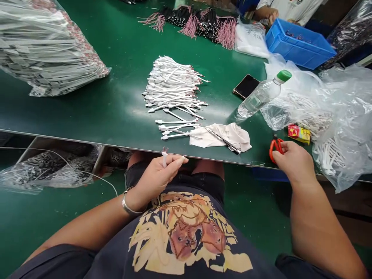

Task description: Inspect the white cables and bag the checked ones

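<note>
My left hand (159, 174), at the table's front edge, is closed on a short white cable (164, 158) with thin bare wire ends pointing up. The rest of that cable is hidden in the fingers. Off to the right, my right hand (298, 162) has its thumb and fingers on the red handle of a pair of scissors (274, 150) lying at the table edge. A pile of white cables (174, 83) with small connectors lies mid-table. Several loose white cables (176, 127) are spread below it, some touching a pale cloth (241, 137) that bears a pen (223, 140).
A clear water bottle (260, 97) stands beside a phone (246, 86). Plastic bags of cables (334, 128) and a red-yellow packet (299, 133) lie at right. A large bag of cables (49, 50) sits left. Behind are black-pink wire bundles (200, 24), a blue bin (299, 44) and another person.
</note>
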Demonstrator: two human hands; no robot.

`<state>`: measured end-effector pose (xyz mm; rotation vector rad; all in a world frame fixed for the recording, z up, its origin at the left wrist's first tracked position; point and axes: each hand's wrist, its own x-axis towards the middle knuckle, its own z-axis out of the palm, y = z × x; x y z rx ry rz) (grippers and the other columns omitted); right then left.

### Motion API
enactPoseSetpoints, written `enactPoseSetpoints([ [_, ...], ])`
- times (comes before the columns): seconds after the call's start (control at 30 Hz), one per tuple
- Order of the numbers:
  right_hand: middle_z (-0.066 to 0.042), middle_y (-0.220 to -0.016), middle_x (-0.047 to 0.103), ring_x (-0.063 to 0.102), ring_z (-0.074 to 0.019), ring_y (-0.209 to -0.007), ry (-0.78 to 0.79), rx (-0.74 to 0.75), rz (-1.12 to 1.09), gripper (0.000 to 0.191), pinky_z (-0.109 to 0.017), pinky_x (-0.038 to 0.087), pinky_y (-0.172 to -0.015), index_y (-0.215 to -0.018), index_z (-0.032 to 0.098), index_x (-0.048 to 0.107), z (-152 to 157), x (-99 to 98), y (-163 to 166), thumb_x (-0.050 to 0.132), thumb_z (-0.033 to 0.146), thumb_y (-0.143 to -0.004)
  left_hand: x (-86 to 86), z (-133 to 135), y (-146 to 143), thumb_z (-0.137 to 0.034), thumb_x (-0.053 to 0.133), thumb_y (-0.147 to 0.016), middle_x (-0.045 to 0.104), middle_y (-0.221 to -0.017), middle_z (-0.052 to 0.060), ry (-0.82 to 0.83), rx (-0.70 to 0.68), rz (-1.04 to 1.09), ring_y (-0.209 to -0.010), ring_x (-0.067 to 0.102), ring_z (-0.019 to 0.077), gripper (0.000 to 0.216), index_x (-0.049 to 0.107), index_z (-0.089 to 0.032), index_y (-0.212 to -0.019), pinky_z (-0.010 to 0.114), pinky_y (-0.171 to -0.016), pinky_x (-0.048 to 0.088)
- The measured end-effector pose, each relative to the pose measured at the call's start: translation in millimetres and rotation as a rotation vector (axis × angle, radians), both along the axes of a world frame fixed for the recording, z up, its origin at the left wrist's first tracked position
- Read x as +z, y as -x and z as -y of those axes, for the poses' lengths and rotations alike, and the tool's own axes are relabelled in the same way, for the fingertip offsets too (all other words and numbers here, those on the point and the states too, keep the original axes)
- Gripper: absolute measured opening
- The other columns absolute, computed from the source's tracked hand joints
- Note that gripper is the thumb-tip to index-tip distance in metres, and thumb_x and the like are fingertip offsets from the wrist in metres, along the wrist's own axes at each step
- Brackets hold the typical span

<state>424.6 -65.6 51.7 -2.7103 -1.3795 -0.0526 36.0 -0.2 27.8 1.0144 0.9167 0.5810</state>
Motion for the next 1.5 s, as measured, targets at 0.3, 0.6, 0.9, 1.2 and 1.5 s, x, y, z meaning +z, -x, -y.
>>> enactPoseSetpoints([
  [0.3, -0.003, -0.077, 0.058, 0.054, -0.0177, -0.069, -0.271, 0.778, -0.405, 0.024, -0.030, 0.046, -0.063, -0.084, 0.021, 0.053, 16, 2.8, 147, 0.068, 0.037, -0.075, 6.4, 1, 0, -0.041, 0.053, -0.086, 0.028, -0.049, -0.007, -0.011, -0.081, 0.028, -0.045, 0.022, 0.0059, 0.032, 0.066, -0.013, -0.095, 0.022, -0.043, 0.013],
  [0.6, -0.003, -0.073, 0.052, 0.048, -0.0182, -0.069, -0.162, 0.929, -0.364, 0.029, -0.030, 0.041, -0.063, -0.079, 0.019, 0.049, -1, -8.6, 165, 0.067, 0.042, -0.077, 7.3, 7, 1, -0.042, 0.058, -0.082, 0.027, -0.048, -0.008, 0.130, -0.078, 0.080, -0.044, 0.020, 0.0048, 0.032, 0.066, -0.013, -0.094, 0.021, -0.043, 0.010],
  [0.9, -0.003, -0.072, 0.052, 0.047, -0.0173, -0.067, -0.163, 0.952, -0.377, 0.026, -0.029, 0.039, -0.061, -0.078, 0.019, 0.049, -5, -9.7, 170, 0.065, 0.039, -0.079, 6.4, 9, 1, -0.042, 0.058, -0.082, 0.027, -0.049, -0.008, 0.143, -0.094, 0.082, -0.044, 0.019, 0.0047, 0.030, 0.066, -0.015, -0.093, 0.022, -0.043, 0.009],
  [1.2, -0.003, -0.071, 0.052, 0.046, -0.0165, -0.066, -0.167, 0.943, -0.382, 0.026, -0.028, 0.037, -0.060, -0.073, 0.019, 0.048, -6, -10.9, 172, 0.063, 0.039, -0.080, 3.1, 9, 1, -0.042, 0.058, -0.083, 0.026, -0.051, -0.007, 0.154, -0.097, 0.085, -0.045, 0.019, 0.0052, 0.028, 0.065, -0.016, -0.092, 0.022, -0.043, 0.009],
  [1.5, 0.000, -0.064, 0.049, 0.044, -0.0142, -0.060, -0.172, 0.927, -0.419, 0.032, -0.026, 0.034, -0.056, -0.067, 0.020, 0.046, -7, -10.5, 172, 0.062, 0.044, -0.081, 4.5, 9, 0, -0.042, 0.058, -0.082, 0.026, -0.050, -0.007, 0.148, -0.089, 0.081, -0.045, 0.019, 0.0052, 0.028, 0.066, -0.016, -0.091, 0.022, -0.043, 0.010],
])
